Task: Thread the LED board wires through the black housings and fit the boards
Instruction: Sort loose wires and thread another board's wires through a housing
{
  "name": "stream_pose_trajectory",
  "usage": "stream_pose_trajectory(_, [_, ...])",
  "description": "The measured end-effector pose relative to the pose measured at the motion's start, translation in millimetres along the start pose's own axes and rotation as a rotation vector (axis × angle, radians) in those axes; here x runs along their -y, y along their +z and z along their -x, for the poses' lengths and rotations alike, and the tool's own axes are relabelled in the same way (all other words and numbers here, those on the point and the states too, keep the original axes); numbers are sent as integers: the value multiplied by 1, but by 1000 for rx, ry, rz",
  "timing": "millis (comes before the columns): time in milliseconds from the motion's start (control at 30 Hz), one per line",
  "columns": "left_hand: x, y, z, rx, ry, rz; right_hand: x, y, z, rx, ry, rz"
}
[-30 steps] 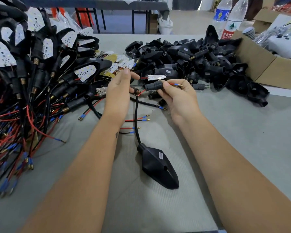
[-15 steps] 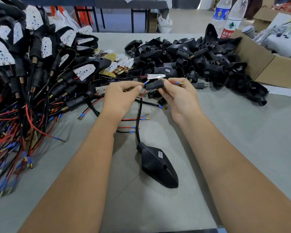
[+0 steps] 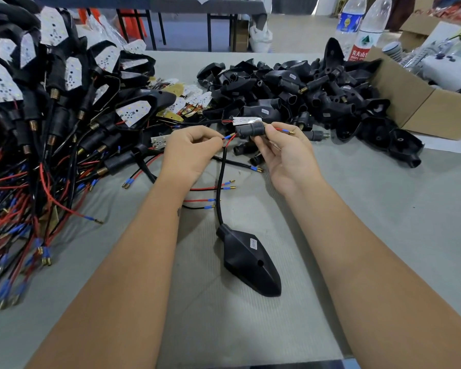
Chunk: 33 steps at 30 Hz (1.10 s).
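Threading is underway above the grey surface: right hand grips the short ribbed black plastic stem, left hand pinches the red blue-tipped wires at its mouth, which should feed straight without kinking.

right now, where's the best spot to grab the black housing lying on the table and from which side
Probably across the broad middle of the housing, coming from above. It lies flat on the table, domed back up, tapering to a point toward the viewer, so the tip gives little to hold. Its cable exits the narrow far end, leading to the left hand; avoid pinching there.
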<state>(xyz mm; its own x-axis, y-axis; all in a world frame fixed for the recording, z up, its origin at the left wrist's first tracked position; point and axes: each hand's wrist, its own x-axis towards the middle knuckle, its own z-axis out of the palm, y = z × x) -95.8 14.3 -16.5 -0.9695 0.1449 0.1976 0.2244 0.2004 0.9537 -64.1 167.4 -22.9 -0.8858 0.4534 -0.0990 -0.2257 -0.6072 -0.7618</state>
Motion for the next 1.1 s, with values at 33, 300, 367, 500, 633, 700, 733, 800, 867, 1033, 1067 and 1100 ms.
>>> stream_pose_trajectory(33, [-1,0,0,1,10,13,0,0,0,-1,1,-3])
stream_pose_trajectory(300, [2,0,-2,25,24,-10,2,0,1,42,19,3])
stream_pose_trajectory(367, [4,-1,-3,29,37,-39,2,1,1,41,18,11])
stream_pose_trajectory(500, [5,1,-1,14,87,-94,3,1,2,39,12,22])
stream_pose_trajectory(633, [4,1,-1,-11,127,-81,2,2,3,44,-2,55])
stream_pose_trajectory(700, [6,1,-1,-16,135,-149,1,2,4,52,-33,93])
stream_pose_trajectory(733, [6,1,-1,-18,140,-177,0,2,5,54,-43,101])
stream_pose_trajectory(800, [6,1,-1,-24,149,-196,0,2,5,55,-46,96])
stream_pose_trajectory(867, [5,0,-1,-37,144,-175,0,2,6,57,-41,86])
stream_pose_trajectory(1033, [5,0,-3,-82,64,-135,-2,4,7,61,-54,123])
stream_pose_trajectory(1067, [5,0,-3,-84,61,-128,-3,4,7,62,-58,132])
stream_pose_trajectory(1100, [5,0,-3,-85,62,-124,-3,4,6,64,-61,137])
